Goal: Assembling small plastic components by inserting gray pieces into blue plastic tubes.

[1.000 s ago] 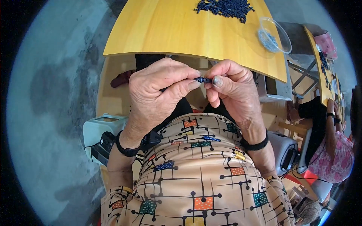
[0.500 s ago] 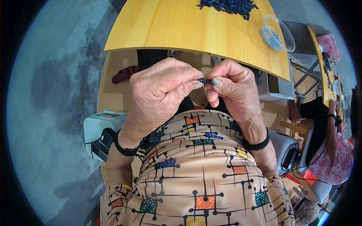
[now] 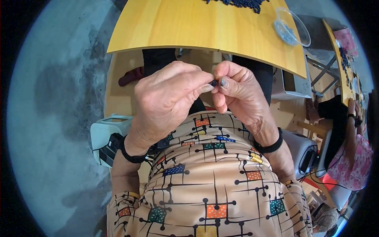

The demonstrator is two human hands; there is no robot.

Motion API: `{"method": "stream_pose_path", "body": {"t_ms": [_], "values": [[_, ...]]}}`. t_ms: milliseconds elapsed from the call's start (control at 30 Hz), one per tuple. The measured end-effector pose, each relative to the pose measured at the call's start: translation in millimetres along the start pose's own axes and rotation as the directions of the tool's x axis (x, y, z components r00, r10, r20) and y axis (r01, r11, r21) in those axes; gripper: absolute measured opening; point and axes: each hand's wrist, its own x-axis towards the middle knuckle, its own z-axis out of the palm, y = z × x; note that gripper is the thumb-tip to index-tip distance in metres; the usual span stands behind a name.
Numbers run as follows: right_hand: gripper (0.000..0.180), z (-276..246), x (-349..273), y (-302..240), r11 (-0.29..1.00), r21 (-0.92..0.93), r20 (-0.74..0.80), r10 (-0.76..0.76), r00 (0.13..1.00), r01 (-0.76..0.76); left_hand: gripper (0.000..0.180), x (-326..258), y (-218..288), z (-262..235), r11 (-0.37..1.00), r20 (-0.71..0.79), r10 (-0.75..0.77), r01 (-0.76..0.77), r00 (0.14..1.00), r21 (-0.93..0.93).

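My left hand (image 3: 167, 93) and my right hand (image 3: 244, 87) meet in front of my body, just short of the table's near edge. Thumb and forefinger of each are pinched on a small dark blue part (image 3: 214, 83). Fingertips cover most of it, so its exact kind cannot be made out. Beyond them, at the far side of the table, lies a pile of small dark blue parts (image 3: 252, 4).
On the yellow wooden table (image 3: 169, 27) stands a clear plastic tub (image 3: 304, 39) holding small silvery-blue pieces (image 3: 285, 32). A pale green stool (image 3: 103, 130) is at my left. To the right, a person in pink (image 3: 351, 166) sits at another table (image 3: 329, 37).
The fingertips of my two hands have drawn closer together, and less of the dark part shows between them. The whole view has shifted slightly.
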Motion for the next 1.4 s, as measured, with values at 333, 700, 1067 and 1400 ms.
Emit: {"method": "stream_pose_path", "body": {"t_ms": [333, 700, 1067, 1400], "values": [[0.018, -8.7, 2.1, 13.4, 0.939, 0.297, 0.156, 0.130, 0.979, -0.172, 0.017, 0.1, 4.4, -2.2, 0.997, 0.040, 0.057, -0.060, 0.998, 0.057], [0.038, -4.2, 4.0, 16.1, 0.961, 0.232, 0.195, 0.104, 0.975, -0.149, 0.025, -3.4, 6.2, -1.9, 0.997, -0.018, 0.033, -0.032, 0.999, 0.072], [0.036, -8.0, 6.5, 15.5, 0.956, 0.266, 0.272, 0.049, 0.961, -0.124, 0.025, -3.2, 7.1, -0.6, 0.999, -0.089, -0.027, 0.029, 0.996, 0.029], [0.040, -11.0, 5.6, 9.7, 0.984, 0.179, 0.269, -0.040, 0.962, -0.009, 0.023, -11.8, 9.8, -3.2, 0.479, 0.353, -0.596, 0.673, 0.721, -0.564]]}}
